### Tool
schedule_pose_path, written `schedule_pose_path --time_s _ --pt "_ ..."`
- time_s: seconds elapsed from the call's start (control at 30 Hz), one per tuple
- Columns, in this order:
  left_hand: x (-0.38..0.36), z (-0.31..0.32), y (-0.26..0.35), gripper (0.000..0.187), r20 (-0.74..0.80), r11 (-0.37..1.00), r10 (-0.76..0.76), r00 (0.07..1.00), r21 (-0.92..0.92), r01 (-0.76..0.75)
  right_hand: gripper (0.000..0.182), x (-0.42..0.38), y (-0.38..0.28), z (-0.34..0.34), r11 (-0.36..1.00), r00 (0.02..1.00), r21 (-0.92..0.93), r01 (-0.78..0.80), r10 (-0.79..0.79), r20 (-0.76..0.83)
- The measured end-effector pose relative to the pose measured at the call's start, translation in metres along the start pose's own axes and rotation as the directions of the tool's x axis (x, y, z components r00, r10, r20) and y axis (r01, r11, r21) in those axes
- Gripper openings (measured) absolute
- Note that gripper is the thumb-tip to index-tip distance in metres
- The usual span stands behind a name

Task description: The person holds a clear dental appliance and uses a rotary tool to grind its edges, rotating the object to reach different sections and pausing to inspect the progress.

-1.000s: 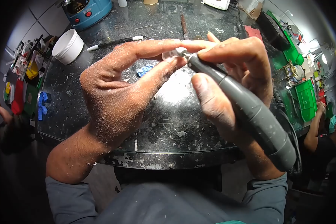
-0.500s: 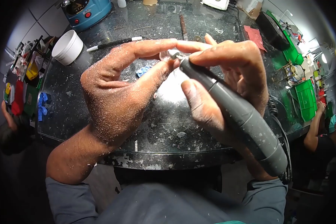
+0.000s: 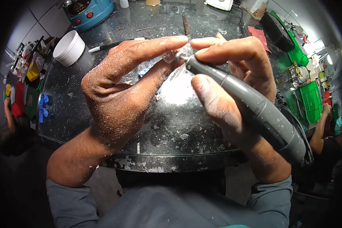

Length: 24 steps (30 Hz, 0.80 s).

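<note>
Fine pale dust coats my left hand [image 3: 116, 85], whose thumb and index finger pinch a small clear plastic piece [image 3: 169, 57]. Fingers cover much of that piece, so its full shape is hidden. In my right hand [image 3: 241, 57] is a dark grey rotary handpiece [image 3: 250, 98], gripped like a pen, its body slanting down to the right. The handpiece's bit end [image 3: 181, 56] sits right at the clear piece; whether it touches cannot be told. Dust also lies on my right thumb.
A dusty black worktop [image 3: 167, 138] lies beneath my hands. Around it are a white tub [image 3: 69, 48], a marker [image 3: 95, 49], a brown-handled tool [image 3: 186, 26], a blue machine [image 3: 89, 17] and red paper [image 3: 259, 37]. Green bins [image 3: 311, 100] and another person's arm [image 3: 318, 129] appear at right.
The handpiece's rear end has swung right and its tip has shifted slightly right. My right fingertips have moved apart from my left index finger, showing more of the clear piece.
</note>
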<state>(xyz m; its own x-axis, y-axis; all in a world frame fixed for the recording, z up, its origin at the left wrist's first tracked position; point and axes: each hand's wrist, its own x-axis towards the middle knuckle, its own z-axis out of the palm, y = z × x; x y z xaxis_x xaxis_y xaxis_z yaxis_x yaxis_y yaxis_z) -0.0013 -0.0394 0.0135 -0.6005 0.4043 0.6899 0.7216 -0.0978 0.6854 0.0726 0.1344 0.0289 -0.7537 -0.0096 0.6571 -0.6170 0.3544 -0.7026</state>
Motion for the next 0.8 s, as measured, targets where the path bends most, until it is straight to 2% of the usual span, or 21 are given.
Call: schedule_pose_path --time_s 0.07,0.2,0.27,0.3,0.4,0.47,0.53,0.67,0.7,0.8 --pt "0.0005 -0.0020 0.0003 0.030 0.028 0.999 0.025 0.999 0.035 -0.026 0.031 0.0005 -0.0013 -0.0039 1.000 0.996 0.001 0.016 -0.016 0.088" --pt "0.0011 -0.0026 -0.0021 0.031 0.046 0.996 0.073 0.996 0.049 -0.075 0.031 -0.0001 0.0041 -0.0029 0.998 1.000 0.061 0.012 -0.014 0.019" --pt "0.0005 -0.0030 -0.0018 0.031 0.033 0.999 0.039 0.999 0.015 -0.039 0.031 -0.0001 0.0043 -0.0040 0.998 0.994 0.036 0.052 -0.055 0.096" --pt "0.0006 -0.0025 -0.0015 0.031 0.033 0.999 0.040 0.999 0.016 -0.041 0.030 0.0013 0.0003 -0.0068 0.996 0.991 -0.036 0.078 -0.073 0.116" --pt "0.0005 -0.0017 -0.0013 0.030 0.011 0.999 0.018 1.000 0.047 -0.019 0.029 0.0012 0.0055 -0.0029 0.998 0.999 0.041 0.043 -0.044 0.023" --pt "0.0006 -0.0020 -0.0021 0.029 0.021 0.998 0.018 1.000 0.054 -0.019 0.029 0.0005 0.0048 -0.0020 0.998 0.998 0.045 0.049 -0.050 0.025" --pt "0.0006 -0.0013 -0.0010 0.029 0.006 0.998 0.001 1.000 0.062 -0.002 0.029 0.0008 0.0032 -0.0031 0.996 0.991 0.022 0.087 -0.089 0.102" --pt "0.0000 -0.0031 -0.0007 0.029 0.015 0.992 0.008 1.000 0.125 -0.010 0.031 0.0012 0.0050 -0.0012 0.998 0.997 0.009 0.068 -0.068 0.045" --pt "0.0001 -0.0031 -0.0003 0.029 0.015 0.992 0.009 1.000 0.125 -0.011 0.032 0.0012 0.0047 -0.0019 0.996 0.993 0.046 0.078 -0.082 0.090" --pt "0.0001 -0.0032 0.0007 0.028 0.015 0.994 -0.029 0.999 0.105 0.027 0.032 0.0007 0.0025 -0.0005 0.996 0.994 0.038 0.079 -0.082 0.075"
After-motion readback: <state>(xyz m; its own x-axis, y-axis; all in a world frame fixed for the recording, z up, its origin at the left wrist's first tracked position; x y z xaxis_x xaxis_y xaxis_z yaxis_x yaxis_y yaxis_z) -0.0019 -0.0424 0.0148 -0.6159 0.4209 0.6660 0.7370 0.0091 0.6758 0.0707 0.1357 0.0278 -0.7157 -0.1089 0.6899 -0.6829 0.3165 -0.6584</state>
